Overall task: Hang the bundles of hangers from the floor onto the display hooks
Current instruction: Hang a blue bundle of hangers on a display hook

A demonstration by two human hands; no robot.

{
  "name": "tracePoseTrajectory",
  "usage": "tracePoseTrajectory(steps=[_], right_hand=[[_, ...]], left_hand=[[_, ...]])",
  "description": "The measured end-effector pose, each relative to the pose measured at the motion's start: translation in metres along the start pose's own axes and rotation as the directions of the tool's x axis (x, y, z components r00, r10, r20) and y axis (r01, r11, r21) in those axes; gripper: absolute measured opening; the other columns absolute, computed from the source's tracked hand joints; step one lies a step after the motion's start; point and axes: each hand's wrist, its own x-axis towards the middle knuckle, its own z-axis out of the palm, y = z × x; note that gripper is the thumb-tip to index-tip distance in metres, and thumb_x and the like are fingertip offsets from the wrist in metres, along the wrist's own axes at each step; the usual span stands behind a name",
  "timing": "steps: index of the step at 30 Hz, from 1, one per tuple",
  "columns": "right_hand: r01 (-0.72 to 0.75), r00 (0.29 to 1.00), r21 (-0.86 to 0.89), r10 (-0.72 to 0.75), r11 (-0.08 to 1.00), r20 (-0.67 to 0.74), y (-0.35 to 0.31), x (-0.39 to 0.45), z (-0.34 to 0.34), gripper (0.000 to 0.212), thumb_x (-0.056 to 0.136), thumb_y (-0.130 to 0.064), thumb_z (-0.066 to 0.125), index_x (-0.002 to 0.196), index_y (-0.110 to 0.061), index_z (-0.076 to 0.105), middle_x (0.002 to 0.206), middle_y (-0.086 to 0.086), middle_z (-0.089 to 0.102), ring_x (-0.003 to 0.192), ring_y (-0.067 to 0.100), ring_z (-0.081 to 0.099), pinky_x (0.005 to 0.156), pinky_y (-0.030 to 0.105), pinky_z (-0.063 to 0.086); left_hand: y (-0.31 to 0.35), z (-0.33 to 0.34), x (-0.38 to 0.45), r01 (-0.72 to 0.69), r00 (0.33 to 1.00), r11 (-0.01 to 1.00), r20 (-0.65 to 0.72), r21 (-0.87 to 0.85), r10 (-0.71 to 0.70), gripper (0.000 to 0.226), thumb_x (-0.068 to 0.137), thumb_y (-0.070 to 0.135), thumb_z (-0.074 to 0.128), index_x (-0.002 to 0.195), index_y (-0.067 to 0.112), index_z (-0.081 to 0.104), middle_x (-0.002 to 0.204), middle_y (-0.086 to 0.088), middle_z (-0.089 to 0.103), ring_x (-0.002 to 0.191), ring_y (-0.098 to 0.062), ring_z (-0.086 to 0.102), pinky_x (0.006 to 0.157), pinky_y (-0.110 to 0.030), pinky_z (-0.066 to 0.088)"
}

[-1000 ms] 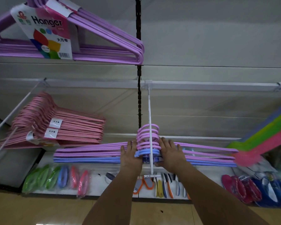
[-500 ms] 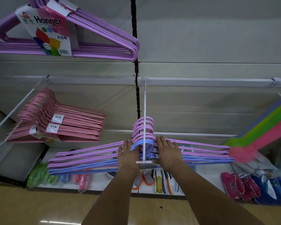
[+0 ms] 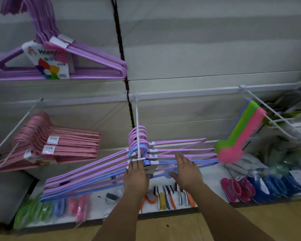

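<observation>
Wall panel (image 3: 198,49): fills the upper frame; a white rail (image 3: 189,93) crosses mid-frame and carries the hooks.
Bundles on centre hook (image 3: 181,150): lilac and blue hanger bundles at frame centre, necks threaded on the display hook (image 3: 137,133). Long axis runs left to right, tilted: left ends drop toward lower left, right ends sit higher. Hook necks point up and back toward the wall.
Purple bundle (image 3: 87,66): upper left, hung, with a printed card.
Pink bundles (image 3: 63,145): mid-left, on another slanted hook.
Bottom shelf (image 3: 210,173): lower frame, white, with small packaged goods; too blurred to name.
Left hand (image 3: 136,178): fingers straight, tips touching the hook's front end and the nearest bundle; grips nothing.
Right hand (image 3: 185,169): spread flat, just beside the blue bundle's right arm; contact uncertain; holds nothing.
Progress: judged late in this hanging, with the bundles already on the hook. What seems left is levelling them. No bundles are visible on the floor (image 3: 233,223) strip in view, so the remaining count cannot be told.
</observation>
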Motion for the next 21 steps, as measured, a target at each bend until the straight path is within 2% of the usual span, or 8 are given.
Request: tracePoseTrajectory(steps=[5,8,12,17,21], right_hand=[[-0.123,0.991,0.049,0.125,0.991,-0.050,0.016,-0.041,-0.005,0.077,0.095,-0.051,0.045,0.154,-0.017,0.008,0.160,0.003,0.013,0.145,0.021,0.022,0.117,0.035,0.019],[-0.200,0.974,0.052,0.204,0.978,-0.098,0.021,-0.073,-0.006,0.073,0.096,-0.050,0.044,0.152,-0.014,0.013,0.158,0.003,0.020,0.140,0.022,0.030,0.113,0.034,0.023],[-0.316,0.937,0.104,0.327,0.943,-0.123,0.033,-0.117,-0.004,0.072,0.097,-0.051,0.042,0.152,-0.014,0.014,0.159,0.004,0.019,0.141,0.023,0.029,0.114,0.035,0.024],[-0.489,0.836,0.225,0.527,0.842,-0.154,0.059,-0.178,-0.005,0.071,0.094,-0.053,0.045,0.151,-0.018,0.022,0.152,0.004,0.034,0.136,0.024,0.038,0.110,0.035,0.031],[-0.608,0.720,0.305,0.671,0.733,-0.177,0.090,-0.230,-0.014,0.066,0.093,-0.052,0.047,0.148,-0.020,0.026,0.145,0.004,0.044,0.129,0.025,0.044,0.106,0.036,0.033]], left_hand=[[0.003,-0.004,-0.022,-0.056,0.994,0.994,0.088,-0.089,0.064,0.077,0.099,0.037,0.044,0.153,0.013,-0.006,0.160,-0.007,0.008,0.146,-0.029,0.013,0.117,-0.040,0.021],[0.009,-0.004,-0.036,-0.141,0.985,0.988,0.094,-0.056,0.146,0.074,0.098,0.038,0.045,0.152,0.012,0.003,0.158,-0.008,0.015,0.144,-0.028,0.019,0.115,-0.039,0.024],[0.031,-0.005,-0.052,-0.283,0.951,0.959,0.122,-0.011,0.282,0.067,0.100,0.040,0.041,0.152,0.013,0.009,0.156,-0.008,0.021,0.141,-0.027,0.025,0.112,-0.038,0.028],[0.076,-0.003,-0.074,-0.479,0.866,0.878,0.155,-0.015,0.475,0.064,0.100,0.039,0.039,0.151,0.012,0.013,0.155,-0.007,0.025,0.140,-0.026,0.027,0.113,-0.039,0.027],[0.127,0.001,-0.097,-0.616,0.762,0.786,0.213,-0.056,0.612,0.063,0.100,0.039,0.038,0.151,0.012,0.013,0.157,-0.009,0.020,0.142,-0.029,0.024,0.113,-0.042,0.026]])
